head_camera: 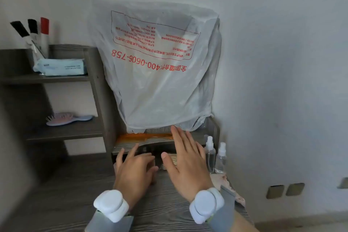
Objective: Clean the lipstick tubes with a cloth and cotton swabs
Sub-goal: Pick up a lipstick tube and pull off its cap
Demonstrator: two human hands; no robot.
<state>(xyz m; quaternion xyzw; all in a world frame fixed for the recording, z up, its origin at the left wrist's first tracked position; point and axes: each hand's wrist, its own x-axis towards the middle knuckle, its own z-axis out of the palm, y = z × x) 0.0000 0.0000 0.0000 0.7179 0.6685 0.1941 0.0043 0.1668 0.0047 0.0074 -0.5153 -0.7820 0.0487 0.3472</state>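
My left hand (134, 170) is held palm down over the grey wooden desk (71, 199), fingers slightly bent and pointing into the low compartment of a desk organiser (130, 147). My right hand (187, 162) is flat with straight, spread fingers, its tips close to the lower edge of a white plastic bag (160, 66). Neither hand holds anything. No lipstick tube, cloth or cotton swab can be made out; the hands hide what lies in the compartment.
The bag with red print covers something tall at the wall. Two clear spray bottles (215, 154) stand right of my right hand. The left shelf unit holds a wipes pack (60, 66), markers (35, 30) and a hairbrush (67, 118). Patterned fabric (231, 186) lies at the desk's right edge.
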